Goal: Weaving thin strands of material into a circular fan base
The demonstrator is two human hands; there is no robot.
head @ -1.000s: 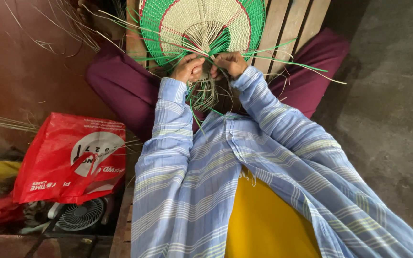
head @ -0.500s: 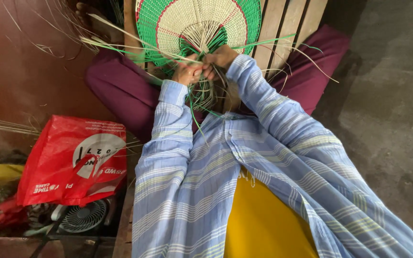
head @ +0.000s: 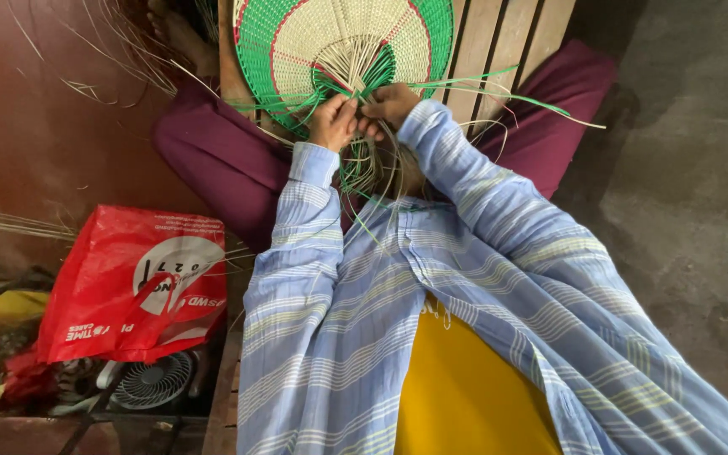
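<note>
step: weaving the base of a woven hand fan (head: 343, 38), where the strands gather toward the handle; looks late in the work, since the round face is already filled in
fan place: lies on a slatted wooden board (head: 499, 42) across the person's lap, just ahead of both hands
left hand (head: 333, 120): closed, pinching green strips (head: 473, 87) and pale ones at the fan's neck
right hand (head: 389, 105): closed on the same bundle, touching the left hand
next move, judged: calls for firm tension on the pinched strips while one crosses over; a slack grip could loosen the neck
counts: fan 1; hands 2; red plastic bag (head: 132, 282) 1; small white fan (head: 152, 381) 1; loose strips too many to count
</note>
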